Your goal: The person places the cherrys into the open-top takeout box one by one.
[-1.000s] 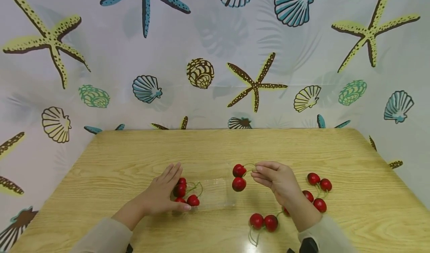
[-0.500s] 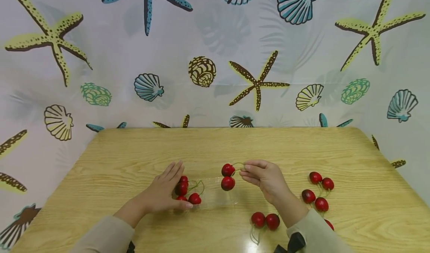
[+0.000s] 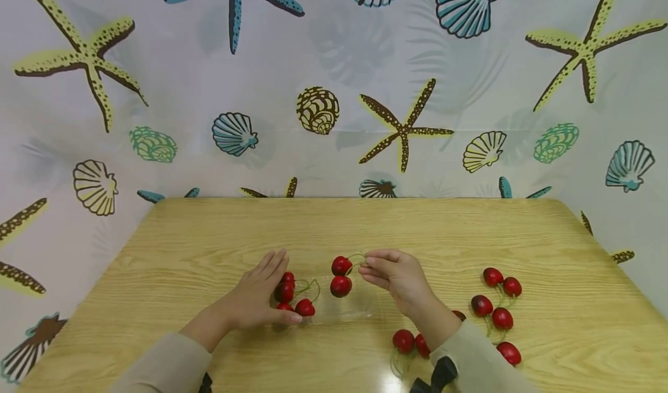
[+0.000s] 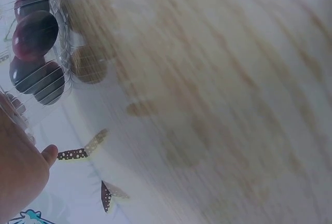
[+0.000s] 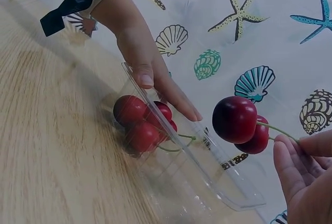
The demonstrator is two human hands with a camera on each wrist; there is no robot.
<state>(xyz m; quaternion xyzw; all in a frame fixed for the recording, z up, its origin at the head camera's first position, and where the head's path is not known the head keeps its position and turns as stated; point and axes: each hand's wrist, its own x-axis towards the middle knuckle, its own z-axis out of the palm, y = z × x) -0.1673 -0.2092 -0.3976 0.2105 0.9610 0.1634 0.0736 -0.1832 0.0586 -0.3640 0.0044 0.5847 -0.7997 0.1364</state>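
A clear plastic box [image 5: 231,198] lies lengthwise on the wooden table, with several red cherries [image 3: 305,308] and their green stems at its left end. My left hand [image 3: 247,300] rests over that end, fingers straight across it and thumb along the near side. Through the box wall in the left wrist view, the cherries [image 4: 35,35] look dark. Between thumb and fingertips, my right hand [image 3: 399,277] pinches the stems of a joined cherry pair [image 3: 341,286]. That pair [image 5: 234,119] hangs above the box's right part, apart from the cherries inside.
On the table's right side lie several more stemmed cherries [image 3: 503,318]. Another cherry pair [image 3: 403,341] sits near the front, partly hidden by the right sleeve [image 3: 469,352]. A sea-patterned cloth [image 3: 292,45] hangs behind the table [image 3: 219,225].
My right hand has moved left with the cherry pair, from the box's right edge to over the box. The left hand stays on the box's left end.
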